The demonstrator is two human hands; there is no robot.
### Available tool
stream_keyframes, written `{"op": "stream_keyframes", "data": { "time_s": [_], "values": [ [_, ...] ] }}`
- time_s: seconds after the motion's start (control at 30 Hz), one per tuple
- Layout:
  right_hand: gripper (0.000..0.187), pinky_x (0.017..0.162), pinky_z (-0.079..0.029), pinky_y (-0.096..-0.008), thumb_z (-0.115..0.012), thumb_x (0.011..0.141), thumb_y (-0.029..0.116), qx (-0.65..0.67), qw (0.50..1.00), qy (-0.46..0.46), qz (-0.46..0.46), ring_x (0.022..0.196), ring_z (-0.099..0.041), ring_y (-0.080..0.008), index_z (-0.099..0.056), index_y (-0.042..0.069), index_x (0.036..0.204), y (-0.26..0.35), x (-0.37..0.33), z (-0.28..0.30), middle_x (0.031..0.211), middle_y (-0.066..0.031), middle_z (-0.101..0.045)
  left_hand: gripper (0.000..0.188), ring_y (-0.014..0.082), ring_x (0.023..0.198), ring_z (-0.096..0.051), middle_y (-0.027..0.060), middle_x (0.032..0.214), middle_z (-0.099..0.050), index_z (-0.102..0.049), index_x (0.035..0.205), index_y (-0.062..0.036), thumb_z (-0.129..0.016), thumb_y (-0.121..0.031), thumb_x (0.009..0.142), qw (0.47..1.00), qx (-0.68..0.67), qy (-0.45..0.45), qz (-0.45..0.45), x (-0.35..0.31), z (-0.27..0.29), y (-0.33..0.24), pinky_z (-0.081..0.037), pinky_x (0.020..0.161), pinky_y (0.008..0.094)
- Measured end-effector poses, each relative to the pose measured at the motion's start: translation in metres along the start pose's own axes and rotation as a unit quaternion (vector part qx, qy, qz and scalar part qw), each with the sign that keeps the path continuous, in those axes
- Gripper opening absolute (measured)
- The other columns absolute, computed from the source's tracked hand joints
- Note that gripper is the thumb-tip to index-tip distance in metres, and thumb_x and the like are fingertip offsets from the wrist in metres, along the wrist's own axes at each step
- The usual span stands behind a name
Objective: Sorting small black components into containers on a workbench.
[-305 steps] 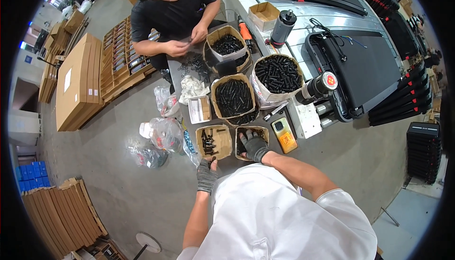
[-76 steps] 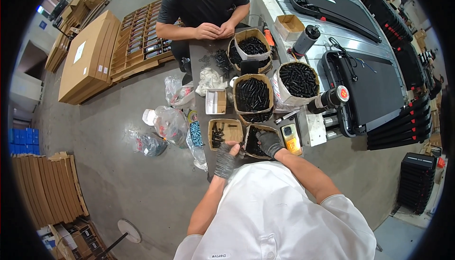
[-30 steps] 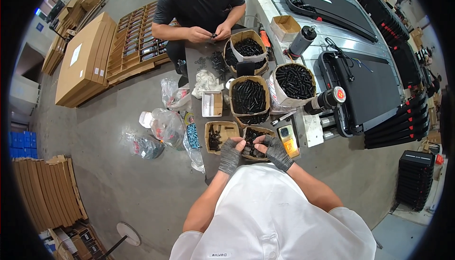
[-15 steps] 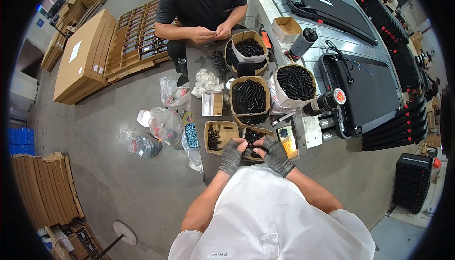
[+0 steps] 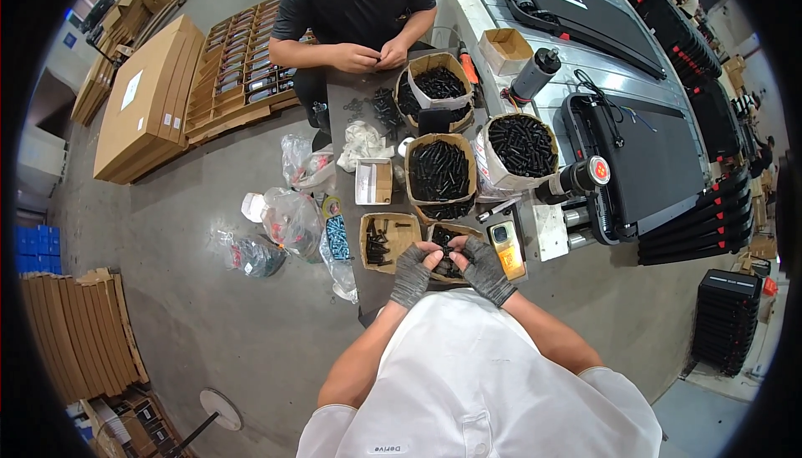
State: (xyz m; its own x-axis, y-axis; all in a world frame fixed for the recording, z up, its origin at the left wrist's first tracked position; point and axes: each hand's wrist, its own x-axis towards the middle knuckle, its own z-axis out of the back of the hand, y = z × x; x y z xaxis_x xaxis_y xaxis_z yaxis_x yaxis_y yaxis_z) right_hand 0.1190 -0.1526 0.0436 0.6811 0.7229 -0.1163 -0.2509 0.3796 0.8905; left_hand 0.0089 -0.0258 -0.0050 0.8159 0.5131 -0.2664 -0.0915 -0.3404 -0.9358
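My left hand [image 5: 412, 274] and my right hand [image 5: 482, 269], both in grey fingerless gloves, meet over a small cardboard box [image 5: 476, 232] of small black parts. Thumbs and fingertips are pinched close together. Whatever small dark piece sits between them is too small to make out. Beside my left hand stands another open box [image 5: 362, 228], holding several black bolts [image 5: 378, 245] along its left side. A yellow-backed phone [image 5: 507, 251] lies just right of my right hand. Beyond the hands, a bigger box [image 5: 408, 174] is heaped with black bolts [image 5: 439, 170].
Further bins of black parts [image 5: 521, 146] stand right and back. Across the table a co-worker [image 5: 355, 7] holds both hands together. A white box [image 5: 373, 182], a rag [image 5: 364, 142] and plastic bags [image 5: 292, 220] lie left. A conveyor [image 5: 551, 224] with black machine frames runs along the right.
My fingertips have shifted slightly and stay close together over the box. My right hand has turned a little inward. The co-worker's hands have barely moved.
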Motion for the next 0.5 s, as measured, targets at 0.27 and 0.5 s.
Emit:
{"op": "stream_keyframes", "data": {
  "time_s": [0.27,0.5],
  "values": [
    [0.018,0.078,-0.049,-0.0313,-0.061,0.087,0.009,0.045,0.999,-0.003,-0.015,0.087,-0.063,-0.0216,-0.059,0.001,0.103,0.011,0.004,0.007,0.092,-0.0123,-0.064,0.039,0.0151,0.099,-0.058,0.0073,0.105,-0.065,-0.057,0.120,0.0008,-0.067,-0.015,0.086,0.998,-0.046,0.046,0.026,-0.001,-0.002,-0.022,-0.046,0.088,0.0288],
    [0.018,0.081,-0.049,-0.0323,-0.059,0.087,0.007,-0.001,1.000,-0.012,0.004,0.089,-0.063,-0.0230,-0.058,0.001,0.104,0.006,0.005,0.008,0.093,-0.0119,-0.064,0.044,0.0146,0.101,-0.055,0.0068,0.104,-0.063,-0.057,0.123,-0.0006,-0.069,-0.015,0.083,0.995,-0.004,0.091,0.029,0.003,0.001,-0.012,-0.045,0.089,0.0281]
  ]
}}
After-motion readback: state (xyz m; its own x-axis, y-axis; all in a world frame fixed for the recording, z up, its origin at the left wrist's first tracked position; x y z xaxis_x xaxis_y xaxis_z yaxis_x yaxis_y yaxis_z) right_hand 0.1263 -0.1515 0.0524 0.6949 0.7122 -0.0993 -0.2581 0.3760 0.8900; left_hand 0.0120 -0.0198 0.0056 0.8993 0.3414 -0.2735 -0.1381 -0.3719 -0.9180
